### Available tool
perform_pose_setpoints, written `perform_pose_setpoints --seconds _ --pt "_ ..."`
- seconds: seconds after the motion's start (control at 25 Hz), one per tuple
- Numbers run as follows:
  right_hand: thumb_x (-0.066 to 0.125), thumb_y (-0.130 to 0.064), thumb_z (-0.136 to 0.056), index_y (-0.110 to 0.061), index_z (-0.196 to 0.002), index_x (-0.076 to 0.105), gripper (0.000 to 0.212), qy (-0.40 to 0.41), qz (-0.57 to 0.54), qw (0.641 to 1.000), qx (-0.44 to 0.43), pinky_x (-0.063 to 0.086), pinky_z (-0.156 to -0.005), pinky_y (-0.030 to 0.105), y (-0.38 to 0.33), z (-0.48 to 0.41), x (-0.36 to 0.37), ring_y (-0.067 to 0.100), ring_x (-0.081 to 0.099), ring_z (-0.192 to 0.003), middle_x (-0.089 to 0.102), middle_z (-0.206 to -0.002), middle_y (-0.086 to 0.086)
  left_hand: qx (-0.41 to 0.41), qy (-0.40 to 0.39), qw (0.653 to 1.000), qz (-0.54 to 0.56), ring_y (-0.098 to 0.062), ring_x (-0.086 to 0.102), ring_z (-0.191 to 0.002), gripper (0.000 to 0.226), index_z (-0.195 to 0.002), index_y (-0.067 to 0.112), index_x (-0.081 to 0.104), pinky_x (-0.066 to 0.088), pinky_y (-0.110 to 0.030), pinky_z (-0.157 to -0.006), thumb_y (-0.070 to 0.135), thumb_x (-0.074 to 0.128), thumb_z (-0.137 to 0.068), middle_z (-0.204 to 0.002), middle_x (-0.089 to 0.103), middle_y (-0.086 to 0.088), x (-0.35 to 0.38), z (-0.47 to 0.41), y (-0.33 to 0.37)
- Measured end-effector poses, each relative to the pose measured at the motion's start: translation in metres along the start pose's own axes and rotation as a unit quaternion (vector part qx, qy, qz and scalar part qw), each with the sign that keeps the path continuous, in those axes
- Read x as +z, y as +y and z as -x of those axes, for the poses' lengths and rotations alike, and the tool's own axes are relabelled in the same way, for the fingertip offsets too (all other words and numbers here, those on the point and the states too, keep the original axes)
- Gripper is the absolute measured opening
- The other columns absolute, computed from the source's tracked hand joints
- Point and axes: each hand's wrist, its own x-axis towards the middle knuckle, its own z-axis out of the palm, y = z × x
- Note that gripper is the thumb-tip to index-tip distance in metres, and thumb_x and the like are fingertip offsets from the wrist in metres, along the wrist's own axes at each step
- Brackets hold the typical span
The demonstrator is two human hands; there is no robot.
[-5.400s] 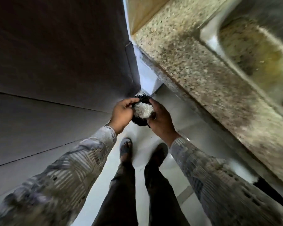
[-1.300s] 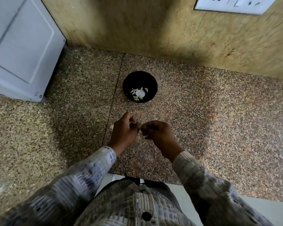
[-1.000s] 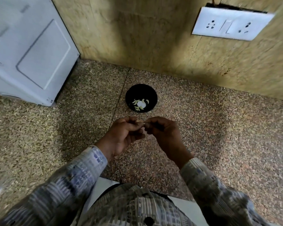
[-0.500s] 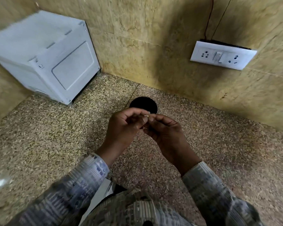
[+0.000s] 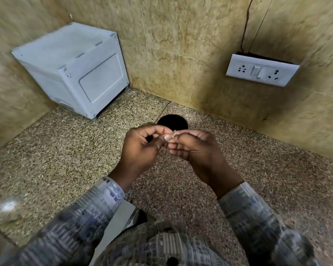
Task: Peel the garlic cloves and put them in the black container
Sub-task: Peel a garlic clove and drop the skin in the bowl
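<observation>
Our counter (image 5: 65,160) is speckled stone. It looks like granite to us, a grainy mix of tan, black and pinkish flecks, with a dull sheen rather than a mirror polish. The wall tiles (image 5: 181,35) are beige and marble-look, smooth with a slight gloss. We can't tell if the white box (image 5: 75,60) in the corner is painted metal or plastic, but the finish is smooth and matt. The switch plate (image 5: 261,71) is white plastic, smooth and a bit shiny. The black container (image 5: 173,121) looks plain matt, and we can't call the material. Our sleeves (image 5: 96,208) are printed woven cloth, soft and matt. The garlic clove (image 5: 174,135) pinched between our left hand (image 5: 142,148) and right hand (image 5: 196,148) looks dry and papery, and it's too small to say more.
</observation>
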Motion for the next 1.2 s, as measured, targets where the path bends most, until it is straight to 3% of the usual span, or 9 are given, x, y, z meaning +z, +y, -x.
perform_pose_setpoints --seconds 0.12,0.32,0.48,0.6,0.76,1.0,1.12,1.2 --pt "0.061 0.000 -0.097 0.012 -0.103 0.070 0.016 0.021 0.014 0.999 -0.042 0.059 -0.064 0.028 0.001 0.006 0.009 0.019 0.066 -0.072 0.070 -0.085 0.021 -0.016 0.014 0.999 0.028 -0.020 0.075 -0.091 0.018 -0.098 0.018 0.079 0.061 -0.045 -0.087 0.002 0.076 -0.089 -0.095 0.079 0.002 0.002 0.005 0.006" --pt "0.057 0.001 -0.098 0.012 -0.102 0.069 0.016 0.034 0.030 0.996 -0.073 0.055 -0.058 0.026 0.003 0.015 0.017 0.017 0.062 -0.066 0.069 -0.080 0.017 -0.032 0.022 0.992 0.120 -0.015 0.073 -0.081 0.017 -0.098 0.007 0.077 0.057 -0.029 -0.076 -0.006 0.071 -0.089 -0.088 0.078 -0.003 0.007 0.016 0.017" --pt "0.053 -0.001 -0.101 0.008 -0.103 0.069 0.018 0.033 0.060 0.993 -0.092 0.052 -0.058 0.025 0.006 0.025 0.016 0.018 0.061 -0.070 0.068 -0.083 0.018 -0.048 0.011 0.986 0.157 -0.021 0.070 -0.079 0.015 -0.098 0.004 0.075 0.057 -0.034 -0.076 -0.007 0.067 -0.092 -0.086 0.076 -0.010 0.013 0.022 0.016" --pt "0.057 -0.005 -0.102 0.005 -0.106 0.070 0.018 0.025 0.035 0.995 -0.087 0.053 -0.064 0.030 0.005 0.030 0.014 0.026 0.063 -0.076 0.071 -0.086 0.018 -0.132 0.013 0.944 0.301 -0.025 0.066 -0.078 0.015 -0.104 -0.001 0.073 0.056 -0.037 -0.074 -0.003 0.067 -0.091 -0.087 0.072 -0.016 0.018 0.024 0.016" --pt "0.064 -0.006 -0.100 -0.002 -0.105 0.075 0.013 0.044 0.041 0.992 -0.107 0.053 -0.066 0.029 0.006 0.035 0.016 0.023 0.064 -0.073 0.074 -0.087 0.021 -0.228 0.028 0.892 0.389 -0.016 0.065 -0.069 0.015 -0.097 0.006 0.077 0.057 -0.023 -0.064 -0.001 0.064 -0.093 -0.082 0.071 -0.010 0.023 0.028 0.021" --pt "0.065 -0.001 -0.097 0.001 -0.106 0.076 0.014 0.064 0.071 0.989 -0.114 0.056 -0.061 0.022 0.016 0.038 0.016 0.013 0.066 -0.065 0.074 -0.086 0.025 -0.223 0.049 0.915 0.332 -0.017 0.064 -0.068 0.013 -0.103 -0.001 0.073 0.055 -0.026 -0.062 -0.004 0.063 -0.095 -0.080 0.071 -0.011 0.029 0.033 0.010" --pt "0.066 -0.015 -0.095 -0.013 -0.096 0.079 0.013 0.084 0.166 0.975 -0.119 0.058 -0.065 0.034 0.033 0.029 0.009 0.010 0.067 -0.067 0.075 -0.075 0.007 -0.206 0.044 0.949 0.237 -0.015 0.062 -0.070 0.012 -0.105 0.001 0.074 0.054 -0.029 -0.066 0.002 0.065 -0.096 -0.079 0.072 -0.008 0.029 0.036 -0.006" --pt "0.063 -0.028 -0.091 -0.017 -0.085 0.075 0.018 0.105 0.250 0.956 -0.116 0.058 -0.065 0.045 0.050 0.018 0.007 0.018 0.068 -0.067 0.073 -0.072 0.001 -0.196 0.041 0.964 0.175 -0.016 0.061 -0.069 0.011 -0.100 0.001 0.074 0.054 -0.031 -0.065 0.005 0.064 -0.099 -0.076 0.070 -0.008 0.030 0.038 -0.019"
